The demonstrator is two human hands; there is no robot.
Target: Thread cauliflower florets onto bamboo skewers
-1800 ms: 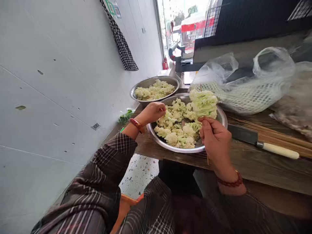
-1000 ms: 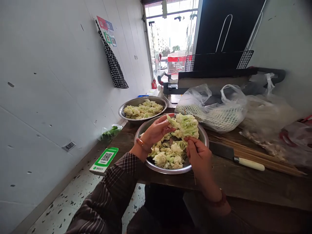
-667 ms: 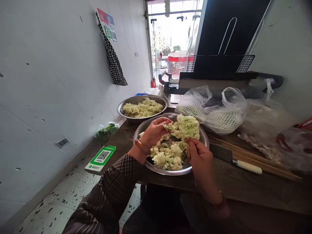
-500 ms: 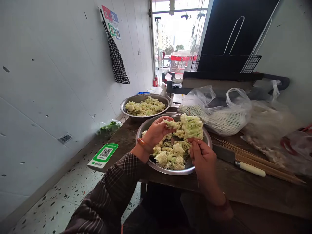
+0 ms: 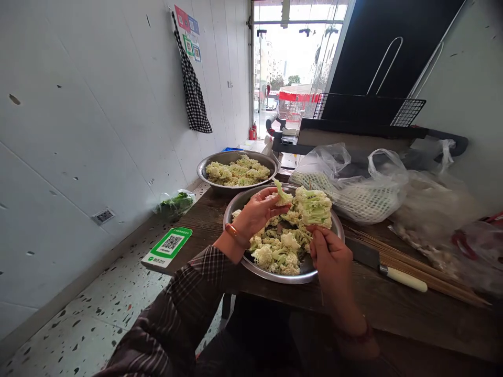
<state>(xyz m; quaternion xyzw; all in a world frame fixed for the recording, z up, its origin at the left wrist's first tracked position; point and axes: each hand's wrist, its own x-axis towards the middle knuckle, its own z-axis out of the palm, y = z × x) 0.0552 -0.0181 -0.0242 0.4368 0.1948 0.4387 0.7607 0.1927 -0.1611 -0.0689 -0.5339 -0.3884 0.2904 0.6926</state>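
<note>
My left hand [image 5: 257, 213] is closed in a pinch on a small cauliflower floret [image 5: 283, 196], its pale stem pointing up. In my right hand [image 5: 332, 254] is a thin skewer, gripped just below several cauliflower pieces [image 5: 314, 207] packed together on it; most of the stick is hidden by the fingers. The floret is a little left of the loaded skewer, apart from it. Both hands are over a round metal basin [image 5: 259, 270] with loose cauliflower florets [image 5: 281, 254] in it.
Behind stands a second metal basin [image 5: 202, 166] with cauliflower. To the right lie a cleaver [image 5: 404, 278] with a pale handle, a bundle of bamboo skewers [image 5: 428, 272] and plastic bags [image 5: 361, 193]. A green QR-code sign [image 5: 167, 248] lies at the table's left edge.
My left hand has turned the floret from lying sideways to stem upward. The right hand keeps its hold on the loaded skewer. The view has shifted slightly.
</note>
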